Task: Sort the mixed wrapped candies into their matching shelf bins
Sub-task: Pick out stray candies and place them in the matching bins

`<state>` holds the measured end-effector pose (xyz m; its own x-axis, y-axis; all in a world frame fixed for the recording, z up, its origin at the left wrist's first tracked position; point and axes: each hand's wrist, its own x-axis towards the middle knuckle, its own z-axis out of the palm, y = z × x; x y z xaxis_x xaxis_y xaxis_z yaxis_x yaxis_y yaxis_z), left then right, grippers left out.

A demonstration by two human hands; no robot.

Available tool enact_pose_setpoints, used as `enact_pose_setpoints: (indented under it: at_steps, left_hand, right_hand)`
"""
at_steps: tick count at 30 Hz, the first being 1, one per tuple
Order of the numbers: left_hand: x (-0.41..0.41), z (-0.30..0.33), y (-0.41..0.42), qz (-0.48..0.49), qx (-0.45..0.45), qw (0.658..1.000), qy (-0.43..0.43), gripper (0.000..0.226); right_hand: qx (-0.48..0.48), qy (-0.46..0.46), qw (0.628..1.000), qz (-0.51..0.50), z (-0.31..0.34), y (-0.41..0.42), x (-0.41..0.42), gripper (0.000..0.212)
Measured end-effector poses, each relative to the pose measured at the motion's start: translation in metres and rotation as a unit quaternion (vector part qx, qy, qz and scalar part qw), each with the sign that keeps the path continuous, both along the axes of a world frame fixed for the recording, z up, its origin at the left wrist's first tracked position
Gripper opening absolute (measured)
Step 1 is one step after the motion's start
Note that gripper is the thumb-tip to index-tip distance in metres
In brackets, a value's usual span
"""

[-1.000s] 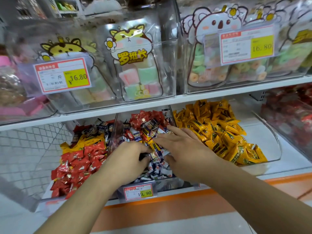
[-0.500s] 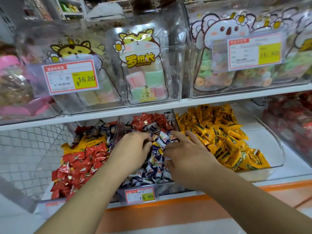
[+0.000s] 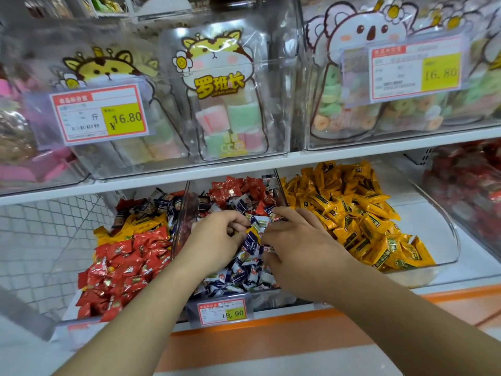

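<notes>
Three clear bins sit on the lower shelf. The left bin [image 3: 63, 320] holds red candies [image 3: 122, 264], with yellow and dark blue ones mixed in at its back. Blue-and-white candies [image 3: 238, 275] fill the middle bin [image 3: 271, 299], and red ones [image 3: 235, 187] lie at its back. The right bin [image 3: 444, 240] holds yellow candies [image 3: 360, 213]. My left hand [image 3: 217, 240] is in the middle bin, its fingers curled on a wrapped candy. My right hand [image 3: 301, 248] is beside it, fingers and thumb curled into the blue-and-white candies.
A price tag reading 19.90 [image 3: 223, 312] hangs on the middle bin's front. The shelf above [image 3: 352, 156] carries clear bins of pastel marshmallows [image 3: 230, 115] and ring sweets [image 3: 339, 109]. A further bin of red packets [image 3: 471, 185] stands at the right. White wire mesh [image 3: 46, 240] is at the left.
Both hands have moved a little farther back in the middle bin. My right hand's fingers were straight over the candies and now curl into them.
</notes>
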<state>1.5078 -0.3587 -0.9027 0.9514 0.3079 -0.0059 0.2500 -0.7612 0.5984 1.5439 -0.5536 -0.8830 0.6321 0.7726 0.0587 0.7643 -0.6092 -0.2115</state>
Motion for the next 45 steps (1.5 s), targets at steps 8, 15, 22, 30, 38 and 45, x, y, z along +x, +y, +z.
enact_pose_setpoints:
  at_steps: [8, 15, 22, 30, 38, 45]
  left_hand:
    - [-0.011, 0.015, -0.002, 0.055, -0.059, 0.991, -0.109, 0.02]
    - [-0.025, 0.035, -0.005, 0.141, -0.164, 0.956, -0.2, 0.019]
    - [-0.046, 0.058, -0.036, 0.116, -0.375, 0.898, -0.2, 0.016]
    - [-0.046, 0.048, -0.017, 0.053, -0.067, 0.986, -0.141, 0.017]
    - [-0.039, 0.026, -0.002, -0.001, 0.162, 0.986, -0.046, 0.033]
    - [-0.024, 0.019, 0.004, -0.029, 0.324, 0.945, 0.016, 0.024]
  right_hand:
    - [0.047, -0.002, 0.999, -0.001, 0.0, -0.001, 0.001, 0.035]
    - [0.099, -0.005, 0.995, -0.029, 0.011, 0.003, -0.006, 0.052]
    - [0.191, -0.009, 0.98, -0.057, 0.019, 0.005, -0.01, 0.05]
    - [0.151, -0.088, 0.955, -0.24, 0.04, -0.043, 0.022, 0.033]
    - [0.112, -0.05, 0.973, -0.194, 0.035, -0.035, 0.018, 0.051]
    - [0.086, -0.03, 0.996, 0.003, 0.007, 0.003, -0.003, 0.053]
